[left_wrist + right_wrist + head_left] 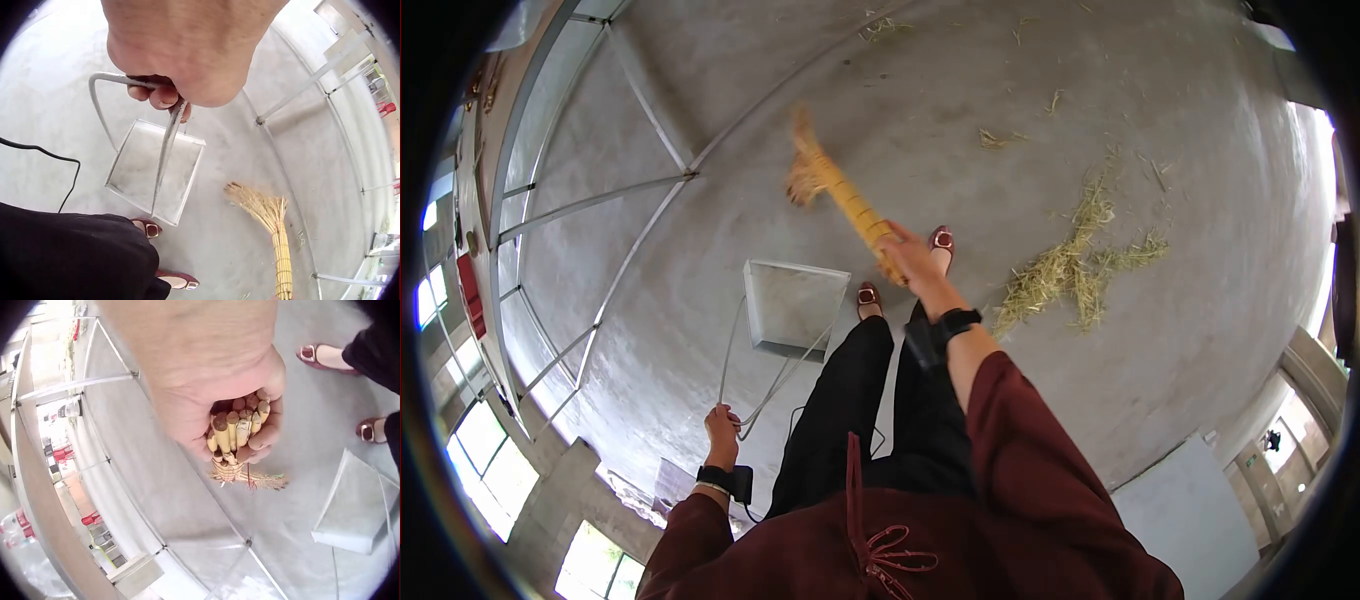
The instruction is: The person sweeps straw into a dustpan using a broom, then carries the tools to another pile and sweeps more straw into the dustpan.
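Observation:
My left hand [722, 432] grips the bent metal handle [164, 150] of a dustpan [798, 300]. The pan is a pale, shallow metal tray, low by the floor beside my left shoe. In my right hand [915, 262] is a straw broom [850, 205], held round its bound yellow stalks. Its bristle end points forward and left, past the dustpan, and looks blurred in the head view. From the right wrist view the cut stalk ends [240, 422] poke out of my curled fingers, with the bristles [269, 481] beyond.
Loose straw [1065, 270] lies in a heap on the concrete floor to the right, with smaller wisps [997, 138] farther ahead. A metal frame [690, 175] stands on the left. My shoes [941, 240] are between the dustpan and the straw. A black cable [78, 181] hangs near my leg.

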### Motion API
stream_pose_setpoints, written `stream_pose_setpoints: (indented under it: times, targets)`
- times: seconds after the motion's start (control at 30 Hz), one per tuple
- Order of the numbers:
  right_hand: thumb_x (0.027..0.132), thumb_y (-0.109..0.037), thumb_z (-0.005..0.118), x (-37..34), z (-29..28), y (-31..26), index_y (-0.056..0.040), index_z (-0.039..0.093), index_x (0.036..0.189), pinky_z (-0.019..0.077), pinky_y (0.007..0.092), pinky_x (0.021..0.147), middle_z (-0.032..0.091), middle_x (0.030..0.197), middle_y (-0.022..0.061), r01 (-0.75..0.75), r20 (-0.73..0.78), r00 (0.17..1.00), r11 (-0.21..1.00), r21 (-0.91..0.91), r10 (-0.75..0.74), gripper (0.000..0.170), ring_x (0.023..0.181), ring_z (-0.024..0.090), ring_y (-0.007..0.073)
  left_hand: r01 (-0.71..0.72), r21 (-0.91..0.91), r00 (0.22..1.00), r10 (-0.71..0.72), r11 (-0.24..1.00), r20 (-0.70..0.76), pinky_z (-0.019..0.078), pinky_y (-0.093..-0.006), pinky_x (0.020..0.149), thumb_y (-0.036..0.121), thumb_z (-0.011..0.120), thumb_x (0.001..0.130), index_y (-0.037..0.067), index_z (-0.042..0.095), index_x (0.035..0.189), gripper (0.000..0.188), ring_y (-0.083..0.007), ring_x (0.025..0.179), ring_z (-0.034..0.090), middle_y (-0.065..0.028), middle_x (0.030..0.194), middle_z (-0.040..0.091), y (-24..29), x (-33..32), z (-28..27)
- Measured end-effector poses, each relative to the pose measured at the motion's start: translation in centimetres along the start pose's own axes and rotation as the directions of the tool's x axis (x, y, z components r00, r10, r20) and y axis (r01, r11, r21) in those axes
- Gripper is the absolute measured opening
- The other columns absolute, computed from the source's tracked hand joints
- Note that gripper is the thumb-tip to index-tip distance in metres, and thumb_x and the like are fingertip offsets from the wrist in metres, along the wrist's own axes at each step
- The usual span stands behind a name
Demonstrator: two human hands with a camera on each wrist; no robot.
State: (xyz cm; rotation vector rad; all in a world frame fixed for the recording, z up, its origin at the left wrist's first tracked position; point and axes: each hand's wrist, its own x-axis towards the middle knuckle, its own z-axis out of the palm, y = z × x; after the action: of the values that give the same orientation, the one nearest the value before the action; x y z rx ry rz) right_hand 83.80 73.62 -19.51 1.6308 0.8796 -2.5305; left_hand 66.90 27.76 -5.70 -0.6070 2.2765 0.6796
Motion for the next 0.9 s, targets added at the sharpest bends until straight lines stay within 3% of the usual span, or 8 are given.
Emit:
stream_pose_setpoints:
  times: [0.1, 0.13, 0.17, 0.27, 0.37, 0.57, 0.77, 0.9]
  targets:
    - [0.083, -0.016, 0.059, -0.5, -11.6, -1.6, -0.0082, 0.054, 0.122, 0.0463, 0.0249, 0.054, 0.06, 0.084, 0.0028, 0.298, -0.051, 0.955, 0.947, 0.119, -0.294, 0.04, 0.066, 0.055, 0.0094, -0.038, 0.05, 0.999, 0.038, 0.998, 0.008, 0.0371, -0.026, 0.038, 0.024, 0.041, 0.092, 0.0, 0.054, 0.085, 0.028, -0.0135, 0.042, 0.045, -0.0062, 0.054, 0.05, 1.6, -1.3, 1.2]
    - [0.085, -0.015, 0.057, -3.1, -15.4, -4.6, -0.0103, 0.056, 0.119, 0.0452, 0.0234, 0.053, 0.059, 0.086, 0.0009, 0.103, -0.197, 0.977, 0.989, 0.104, -0.081, 0.034, 0.067, 0.054, 0.009, -0.039, 0.042, 0.999, 0.039, 0.998, 0.007, 0.0371, -0.026, 0.038, 0.024, 0.041, 0.092, 0.0, 0.054, 0.085, 0.028, -0.0135, 0.042, 0.045, -0.0062, 0.054, 0.05, 2.2, -1.5, 1.8]
    - [0.085, -0.016, 0.058, -5.7, -19.9, -5.8, -0.0116, 0.056, 0.118, 0.0442, 0.0225, 0.052, 0.059, 0.085, 0.0007, 0.249, -0.207, 0.948, 0.968, 0.018, -0.24, 0.034, 0.065, 0.054, 0.0091, -0.042, 0.046, 0.999, 0.042, 0.998, 0.004, 0.0371, -0.026, 0.038, 0.023, 0.041, 0.092, -0.001, 0.054, 0.085, 0.028, -0.0136, 0.042, 0.045, -0.0063, 0.054, 0.05, 2.6, -1.7, 2.2]
    - [0.085, -0.019, 0.058, -9.0, -31.9, -9.2, -0.012, 0.049, 0.127, 0.0443, 0.0248, 0.044, 0.058, 0.082, 0.0019, 0.162, -0.485, 0.86, 0.986, -0.042, -0.162, 0.044, 0.054, 0.053, 0.0119, -0.046, 0.052, 0.999, 0.047, 0.998, -0.019, 0.0369, -0.0261, 0.038, 0.023, 0.04, 0.092, -0.001, 0.053, 0.084, 0.029, -0.0136, 0.041, 0.045, -0.0063, 0.054, 0.049, 4.1, -2.1, 3.2]
    - [0.087, -0.019, 0.056, -12.4, -34.6, -12.3, -0.013, 0.041, 0.133, 0.044, 0.0245, 0.042, 0.056, 0.079, 0.0024, 0.238, -0.563, 0.799, 0.971, -0.03, -0.213, 0.049, 0.052, 0.053, 0.0133, -0.056, 0.063, 0.998, 0.056, 0.996, -0.006, 0.0337, -0.0252, 0.037, 0.026, 0.04, 0.093, 0.0, 0.053, 0.085, 0.03, -0.0123, 0.042, 0.042, -0.0043, 0.055, 0.047, 5.8, -2.5, 3.9]
    - [0.09, -0.025, 0.052, -11.0, -28.3, -13.9, -0.0179, 0.039, 0.133, 0.0442, 0.024, 0.042, 0.055, 0.087, 0.0031, 0.239, -0.355, 0.929, 0.9, 0.363, -0.103, 0.046, 0.06, 0.055, 0.0139, -0.042, 0.045, 0.997, 0.045, 0.998, -0.062, 0.0362, -0.0265, 0.037, 0.024, 0.04, 0.092, 0.0, 0.054, 0.082, 0.029, -0.0137, 0.04, 0.044, -0.0057, 0.052, 0.049, 9.0, -3.1, 6.8]
    - [0.087, -0.02, 0.054, -0.7, -10.3, -14.6, -0.0151, 0.046, 0.127, 0.0453, 0.0304, 0.043, 0.057, 0.08, 0.0064, -0.067, 0.159, 0.987, 0.96, 0.273, 0.024, 0.042, 0.055, 0.055, 0.0172, -0.049, -0.031, 0.998, 0.048, 0.998, -0.033, 0.0362, -0.0267, 0.038, 0.024, 0.039, 0.092, 0.0, 0.054, 0.085, 0.029, -0.0138, 0.043, 0.044, -0.0056, 0.055, 0.049, 12.1, -3.0, 8.6]
    - [0.084, -0.02, 0.055, 7.4, -3.2, -16.2, -0.0103, 0.052, 0.116, 0.0438, 0.0287, 0.041, 0.056, 0.074, 0.0068, -0.187, 0.245, 0.96, 0.963, 0.194, 0.137, 0.034, 0.051, 0.054, 0.0164, 0.002, -0.073, 1.0, -0.002, 0.997, -0.007, 0.0353, -0.0261, 0.04, 0.026, 0.042, 0.092, 0.001, 0.053, 0.088, 0.028, -0.0131, 0.045, 0.042, -0.0048, 0.059, 0.047, 14.6, -2.0, 9.9]
